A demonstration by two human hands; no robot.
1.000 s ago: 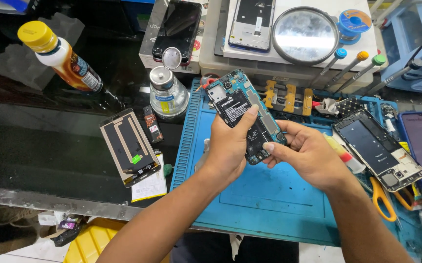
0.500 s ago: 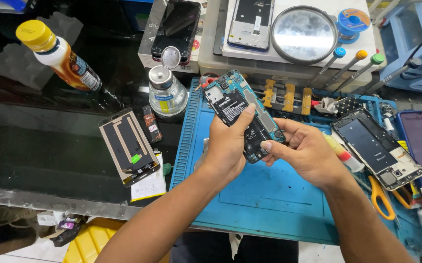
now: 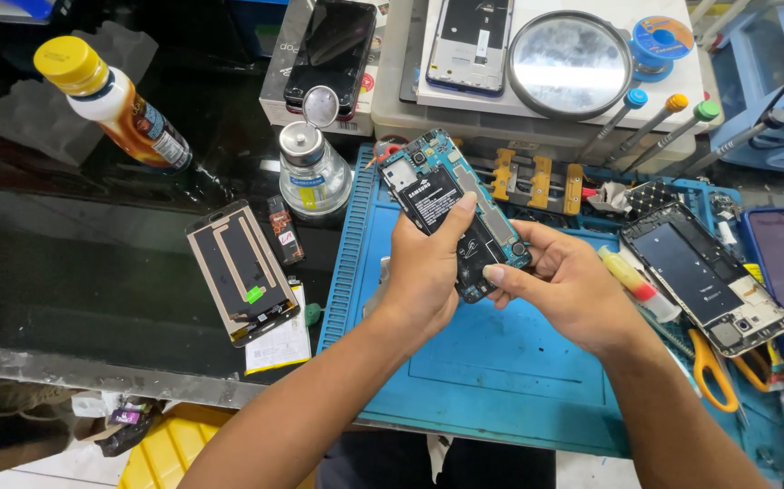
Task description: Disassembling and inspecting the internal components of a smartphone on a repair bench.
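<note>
An opened phone (image 3: 454, 211), back cover off, black battery and blue board exposed, is held in the air over the far part of the blue work mat (image 3: 501, 362), tilted with its camera end pointing away and to the left. The left hand (image 3: 424, 272) grips it from below and the left side, fingers curled behind the body, thumb laid across the battery face; closed firmly on the phone. The right hand (image 3: 568, 285) sits just right of the phone's lower end, fingers half curled, thumb and forefinger tip touching the lower right edge; narrow pinch, not wrapped around it. Both forearms come in from the bottom edge. Left of the mat on the dark tabletop lies a loose display panel (image 3: 241, 270), face down, with a small paper under its near corner. A clear solvent dispenser bottle (image 3: 313, 172) stands just beyond the mat's far left corner; a yellow-capped bottle (image 3: 116, 104) leans farther left. Right of the hands a second opened phone (image 3: 704, 276) rests on the mat, orange-handled scissors (image 3: 713, 367) near it. A round magnifier lens (image 3: 570, 63) lies on the white tray behind, beside precision screwdrivers (image 3: 659, 122).
</note>
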